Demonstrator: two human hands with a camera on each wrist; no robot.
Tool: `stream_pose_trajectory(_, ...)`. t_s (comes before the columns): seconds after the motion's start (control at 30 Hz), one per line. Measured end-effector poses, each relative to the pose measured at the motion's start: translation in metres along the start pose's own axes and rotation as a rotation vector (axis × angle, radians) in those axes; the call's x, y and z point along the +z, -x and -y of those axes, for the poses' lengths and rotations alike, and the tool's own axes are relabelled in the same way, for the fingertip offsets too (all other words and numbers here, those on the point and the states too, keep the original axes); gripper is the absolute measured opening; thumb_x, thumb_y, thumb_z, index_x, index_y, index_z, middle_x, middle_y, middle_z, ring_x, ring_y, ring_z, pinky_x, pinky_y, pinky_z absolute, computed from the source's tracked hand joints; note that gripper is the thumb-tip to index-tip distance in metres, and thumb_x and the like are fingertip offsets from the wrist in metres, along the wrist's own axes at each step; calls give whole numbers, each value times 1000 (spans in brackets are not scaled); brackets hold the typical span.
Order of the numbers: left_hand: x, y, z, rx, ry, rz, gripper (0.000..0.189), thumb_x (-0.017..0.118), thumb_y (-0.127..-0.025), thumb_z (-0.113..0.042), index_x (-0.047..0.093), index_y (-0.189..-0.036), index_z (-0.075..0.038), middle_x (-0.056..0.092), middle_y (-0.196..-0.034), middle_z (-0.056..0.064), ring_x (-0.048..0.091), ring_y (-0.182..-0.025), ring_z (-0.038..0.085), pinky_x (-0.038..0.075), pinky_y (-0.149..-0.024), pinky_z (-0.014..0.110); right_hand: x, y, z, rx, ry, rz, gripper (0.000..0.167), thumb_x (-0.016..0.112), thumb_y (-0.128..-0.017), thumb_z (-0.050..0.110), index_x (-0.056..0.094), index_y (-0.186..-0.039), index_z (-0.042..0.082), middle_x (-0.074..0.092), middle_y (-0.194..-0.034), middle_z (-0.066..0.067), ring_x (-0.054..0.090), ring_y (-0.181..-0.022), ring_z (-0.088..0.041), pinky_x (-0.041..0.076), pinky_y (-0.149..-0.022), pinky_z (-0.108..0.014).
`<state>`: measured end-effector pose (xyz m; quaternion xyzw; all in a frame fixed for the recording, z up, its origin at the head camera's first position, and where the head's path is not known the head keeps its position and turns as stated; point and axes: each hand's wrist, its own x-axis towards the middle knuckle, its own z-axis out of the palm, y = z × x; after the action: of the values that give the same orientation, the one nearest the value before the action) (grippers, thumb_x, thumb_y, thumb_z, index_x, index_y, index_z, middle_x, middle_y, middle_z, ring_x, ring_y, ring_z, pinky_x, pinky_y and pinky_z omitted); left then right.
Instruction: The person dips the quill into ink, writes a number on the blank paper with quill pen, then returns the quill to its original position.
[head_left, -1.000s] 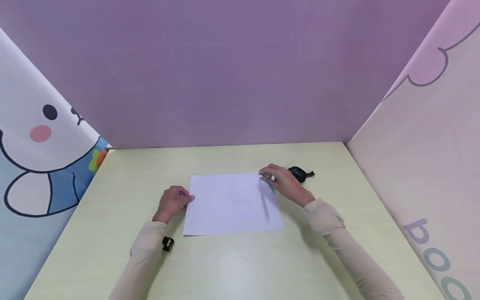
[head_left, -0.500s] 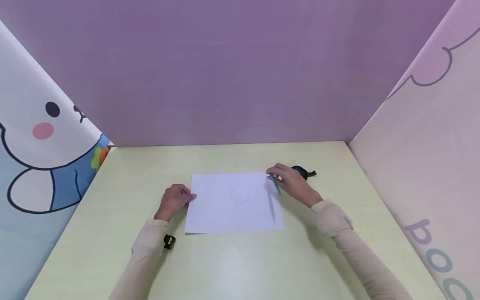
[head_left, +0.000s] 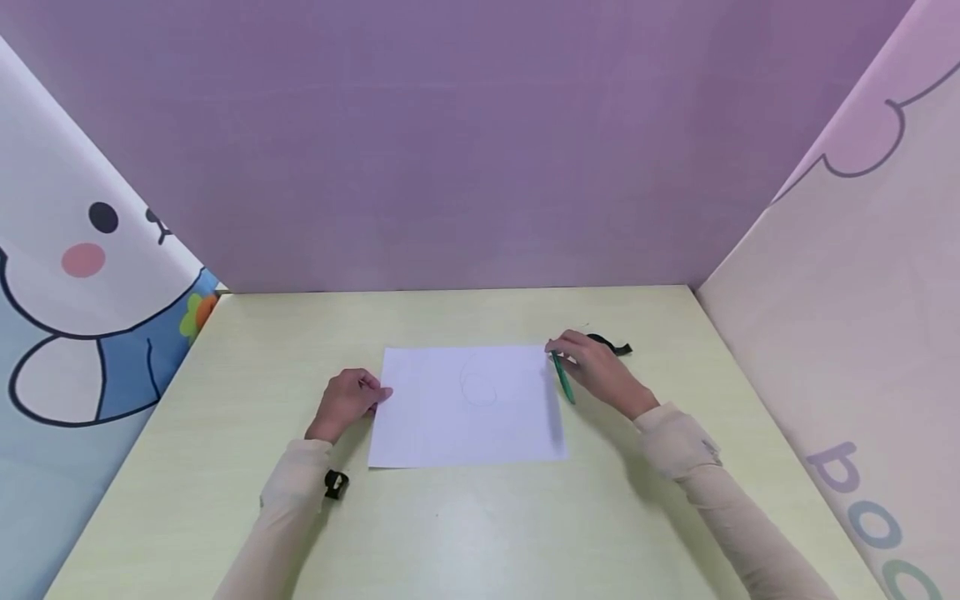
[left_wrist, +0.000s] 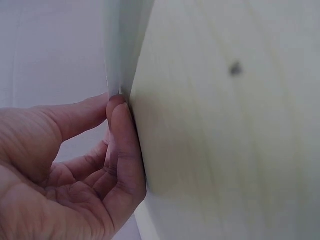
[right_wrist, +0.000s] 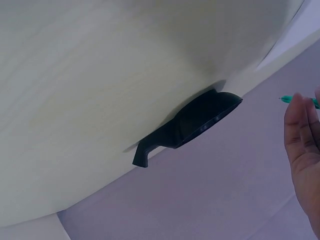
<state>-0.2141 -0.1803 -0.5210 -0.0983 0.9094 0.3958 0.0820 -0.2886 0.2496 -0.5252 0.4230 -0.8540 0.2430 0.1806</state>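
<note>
A white sheet of paper [head_left: 427, 421] lies on the table, with thin rounded outlines drawn near its middle. At its left edge my left hand [head_left: 348, 403] pinches the sheet between thumb and fingertips; the left wrist view shows the paper edge [left_wrist: 131, 35] bent up slightly there. My right hand [head_left: 600, 372] is by the sheet's upper right corner, holding a green pen [head_left: 563, 379] in its fingertips. The pen slants beside the right edge of the paper. In the right wrist view the pen's pointed tip [right_wrist: 286, 99] sticks out past the fingers.
Behind the right hand, a black rounded object with a short tail [head_left: 620, 348] is partly hidden; the right wrist view shows this black object [right_wrist: 200, 117] more fully. A purple wall [head_left: 465, 167] closes off the table's far edge [head_left: 300, 310], and printed panels flank both sides.
My right hand has moved to the right with the pen, off the sheet and past its edge, covering more of the black object. The left hand has stayed at the left edge.
</note>
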Motion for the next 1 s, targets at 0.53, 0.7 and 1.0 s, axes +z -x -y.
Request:
stream_pose_trajectory(0.53,2,4,0,-5,12,-4,24,71,-100,-21,68,-101,2,68,-83,11,65,-69,19,49,-64,29,-11,15,-8,-9,1,19,29,77,-87,-12,73,-113,0,68,-106,-10,67,-93,-21,59,-80,-37)
stream_pose_trajectory(0.7,1,4,-1,1,18,-7,24,71,-100,-21,68,-101,3,68,-83,12,66,-69,18,51,-64,29,-15,20,-12,-18,4,9,31,77,-85,-14,72,-113,-1,69,-109,-12,69,-97,-25,60,-81,-38)
stream_pose_trajectory(1.0,1,4,-4,-5,4,0,25,70,-100,-22,68,-103,3,68,-84,11,66,-70,18,51,-65,29,-18,29,-19,10,18,9,33,76,-87,-14,71,-117,-1,68,-115,-16,70,-106,-31,60,-87,-41)
